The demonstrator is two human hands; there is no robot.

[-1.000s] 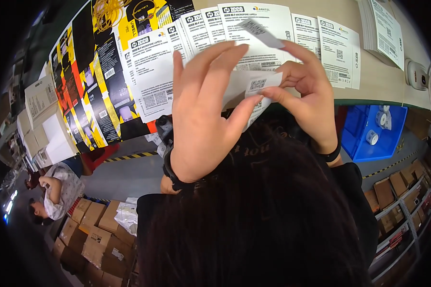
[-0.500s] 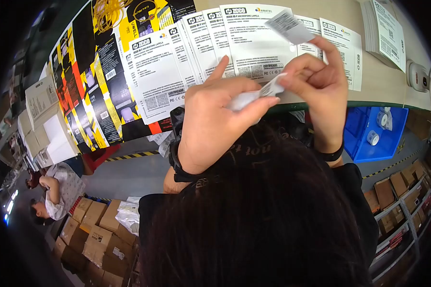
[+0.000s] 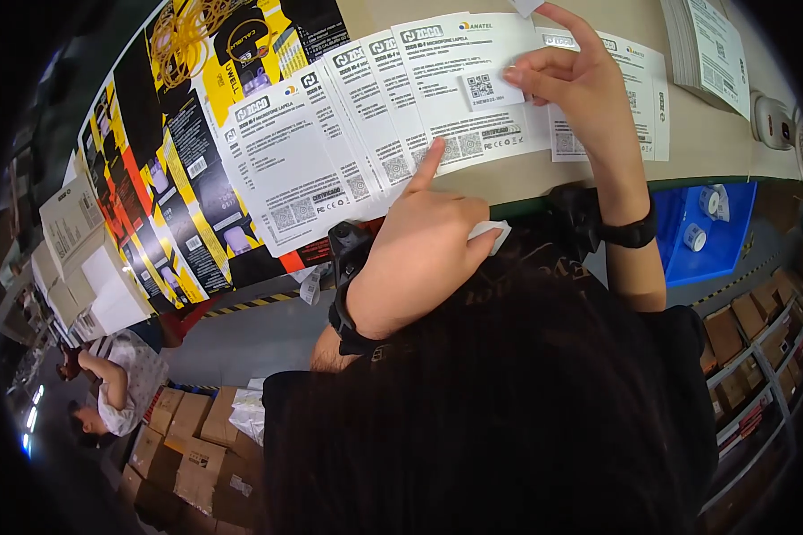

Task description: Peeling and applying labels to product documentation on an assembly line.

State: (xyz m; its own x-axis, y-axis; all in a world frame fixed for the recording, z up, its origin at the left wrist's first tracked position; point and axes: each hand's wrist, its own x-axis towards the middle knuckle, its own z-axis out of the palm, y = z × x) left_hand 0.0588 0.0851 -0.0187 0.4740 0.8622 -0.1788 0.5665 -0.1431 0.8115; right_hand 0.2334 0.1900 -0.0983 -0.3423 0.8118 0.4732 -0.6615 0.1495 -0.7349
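White printed sheets (image 3: 285,169) lie overlapped in a row along the table. Over the top sheet (image 3: 446,85) in the middle, my right hand (image 3: 589,98) pinches a small white QR-code sticker (image 3: 486,91) between thumb and finger. A second white label (image 3: 525,6) clings to the raised fingertip of that hand, partly cut off by the picture's edge. My left hand (image 3: 419,245) rests its outstretched index finger on the lower part of the same sheet. Between its thumb and curled fingers is a folded white label strip (image 3: 500,237), partly hidden.
Yellow rubber bands (image 3: 183,40) lie on black-and-yellow printed packaging (image 3: 210,134) at left. A stack of sheets (image 3: 714,53) and a white device (image 3: 774,122) are at right. Below the table edge, a blue bin (image 3: 687,254) holds label rolls. Another person (image 3: 125,383) sits far left, near cardboard boxes (image 3: 196,455).
My hands have moved apart. The right has brought a QR-code sticker down over the middle sheet; the left has shifted lower, its index finger now on that sheet.
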